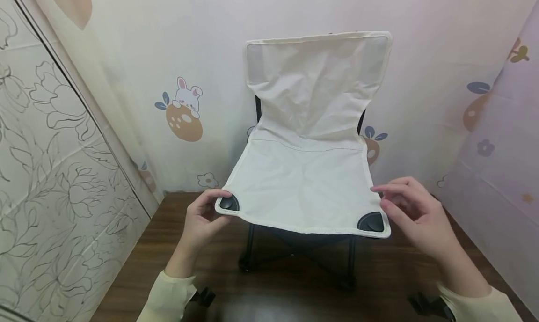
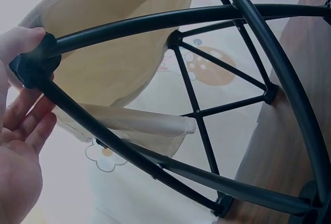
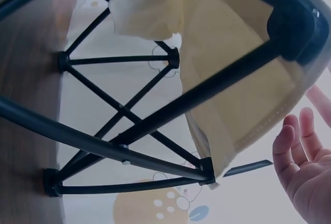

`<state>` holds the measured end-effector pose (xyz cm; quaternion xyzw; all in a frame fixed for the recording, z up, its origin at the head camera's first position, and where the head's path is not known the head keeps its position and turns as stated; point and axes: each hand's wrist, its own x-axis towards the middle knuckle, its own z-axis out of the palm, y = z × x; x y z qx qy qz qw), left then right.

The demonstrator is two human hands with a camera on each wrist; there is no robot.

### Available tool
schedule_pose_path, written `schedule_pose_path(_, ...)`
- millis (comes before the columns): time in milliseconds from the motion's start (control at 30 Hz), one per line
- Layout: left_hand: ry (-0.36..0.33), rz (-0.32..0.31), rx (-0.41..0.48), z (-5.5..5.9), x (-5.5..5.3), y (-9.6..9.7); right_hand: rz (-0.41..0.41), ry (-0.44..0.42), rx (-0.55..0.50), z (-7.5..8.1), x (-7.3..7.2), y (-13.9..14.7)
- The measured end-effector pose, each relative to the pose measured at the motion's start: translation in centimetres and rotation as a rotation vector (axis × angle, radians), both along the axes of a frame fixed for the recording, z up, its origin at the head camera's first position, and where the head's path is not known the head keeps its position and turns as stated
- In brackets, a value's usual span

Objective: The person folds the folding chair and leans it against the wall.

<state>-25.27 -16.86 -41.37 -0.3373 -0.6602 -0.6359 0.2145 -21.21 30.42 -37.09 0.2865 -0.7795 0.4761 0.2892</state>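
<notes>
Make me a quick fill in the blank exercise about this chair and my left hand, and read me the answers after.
1. Your left hand grips the seat at its front left ____.
2. Beneath it, tubes of the frame cross like the letter ____.
3. The seat's front carries ____ dark patches.
4. The frame's colour is ____.
Answers: corner; X; two; black.

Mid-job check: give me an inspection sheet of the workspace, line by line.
Surface: brown wood-look surface, chair standing on it.
Job's things: folding chair, unfolded and upright; pale fabric, creased at the backrest; black frame; dark patches at both front seat corners.
Clutter: nothing seen.
Hands: left hand grips the left front corner; right hand is beside the right seat edge, fingers loosely curled, contact unclear.
Cables: nothing seen.
Surroundings: rabbit-and-carrot print backdrop behind; flower-line panel at left.
</notes>
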Motion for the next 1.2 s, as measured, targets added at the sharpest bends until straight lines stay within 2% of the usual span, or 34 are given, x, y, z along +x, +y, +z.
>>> schedule_pose_path(267,-0.016,0.015,-0.001,0.1,0.1,0.0,0.009,0.013,0.009,-1.3,1.6,-0.2)
schedule_pose_path(700,-0.028,0.025,0.005,0.0,0.2,0.2,0.101,-0.04,0.021,-3.0,1.9,-0.5)
schedule_pose_path(933,-0.03,0.026,0.007,0.0,0.2,0.2,0.22,-0.046,-0.095,-3.5,1.7,-0.5)
schedule_pose_path(1133,-0.032,0.029,0.011,0.1,0.3,0.2,0.221,-0.088,-0.16,-3.5,2.1,-0.8)
schedule_pose_path(1200,-0.032,0.031,0.013,0.1,0.3,0.2,0.243,-0.1,-0.185,-3.4,2.1,-1.0)
